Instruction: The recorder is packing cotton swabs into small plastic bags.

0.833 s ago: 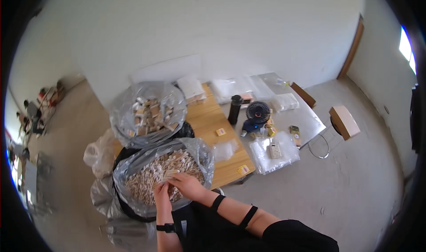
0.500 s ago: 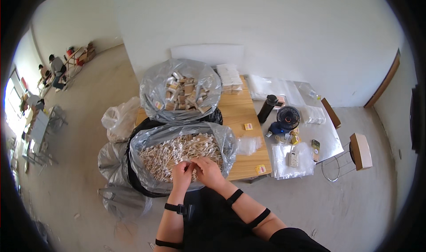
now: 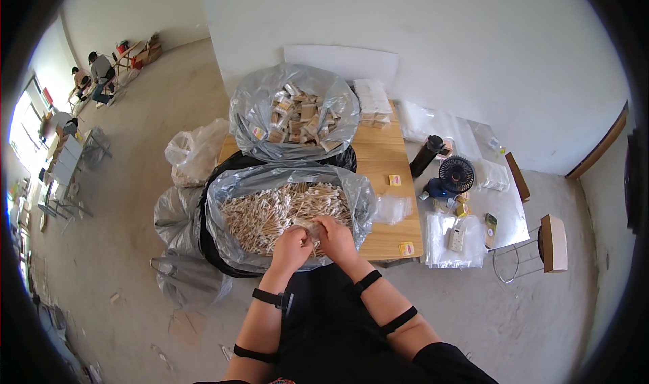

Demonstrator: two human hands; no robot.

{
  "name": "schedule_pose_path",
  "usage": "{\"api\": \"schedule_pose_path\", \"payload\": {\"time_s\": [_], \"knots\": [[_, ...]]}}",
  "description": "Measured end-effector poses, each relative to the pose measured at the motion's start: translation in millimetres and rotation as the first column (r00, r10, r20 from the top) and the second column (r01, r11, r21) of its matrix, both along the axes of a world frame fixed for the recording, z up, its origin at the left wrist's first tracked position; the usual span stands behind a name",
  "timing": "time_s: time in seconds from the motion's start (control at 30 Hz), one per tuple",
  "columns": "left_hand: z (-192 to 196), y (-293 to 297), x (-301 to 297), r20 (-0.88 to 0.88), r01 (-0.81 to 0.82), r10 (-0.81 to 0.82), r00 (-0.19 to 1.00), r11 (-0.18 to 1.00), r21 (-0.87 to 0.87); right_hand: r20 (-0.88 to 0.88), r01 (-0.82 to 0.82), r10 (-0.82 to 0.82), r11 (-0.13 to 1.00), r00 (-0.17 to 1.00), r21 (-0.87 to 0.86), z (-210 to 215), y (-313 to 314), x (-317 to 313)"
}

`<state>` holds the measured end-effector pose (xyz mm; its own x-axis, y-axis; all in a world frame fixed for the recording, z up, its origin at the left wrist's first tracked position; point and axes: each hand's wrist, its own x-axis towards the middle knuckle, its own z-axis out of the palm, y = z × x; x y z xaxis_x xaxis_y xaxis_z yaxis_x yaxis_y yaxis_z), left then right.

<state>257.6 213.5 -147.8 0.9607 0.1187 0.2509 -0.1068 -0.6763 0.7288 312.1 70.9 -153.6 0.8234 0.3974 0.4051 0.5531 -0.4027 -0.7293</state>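
Note:
My left hand (image 3: 291, 244) and my right hand (image 3: 333, 234) meet over the near rim of a big clear plastic bag (image 3: 223, 201) full of small pale wooden sticks (image 3: 270, 211). Both hands close together on a small bundle of those sticks (image 3: 312, 231). Behind it stands a second clear bag (image 3: 250, 107) holding several small packed bundles (image 3: 297, 117). Both bags rest at the left end of a low wooden table (image 3: 385, 154).
On the table lie small yellow boxes (image 3: 395, 180), a stack of white packets (image 3: 373, 103) and clear sleeves (image 3: 393, 208). To the right are a black bottle (image 3: 427, 155), a small fan (image 3: 457, 174) and a stool (image 3: 549, 243). Extra bags (image 3: 193, 151) sit left. People (image 3: 101, 73) work far left.
The view has swung so the bags and table sit more centred. My hands stay together at the near rim of the stick bag, working the same bundle.

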Motion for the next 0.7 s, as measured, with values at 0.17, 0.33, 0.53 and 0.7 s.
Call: {"api": "schedule_pose_path", "payload": {"time_s": [0.17,0.33,0.53,0.7], "knots": [[-7.9,3.2,3.5,0.184,-0.148,0.201,0.962,0.952,-0.268,-0.474,0.218,-0.095,0.953,0.876,0.212,-16.7,2.1,9.1],[-7.9,10.5,10.5,-0.210,-0.214,0.065,0.975,0.501,-0.838,-0.697,0.288,0.302,0.751,0.651,0.594,-29.5,-4.1,16.1],[-0.3,10.0,12.9,-0.005,-0.191,0.199,0.980,0.938,-0.289,-0.056,0.066,-0.053,0.957,0.997,0.284,0.8,2.7,16.5],[5.0,0.9,14.3,-0.012,-0.141,0.145,0.989,0.934,-0.330,-0.439,0.056,0.130,0.920,0.889,0.387,5.1,6.5,14.7]]}}
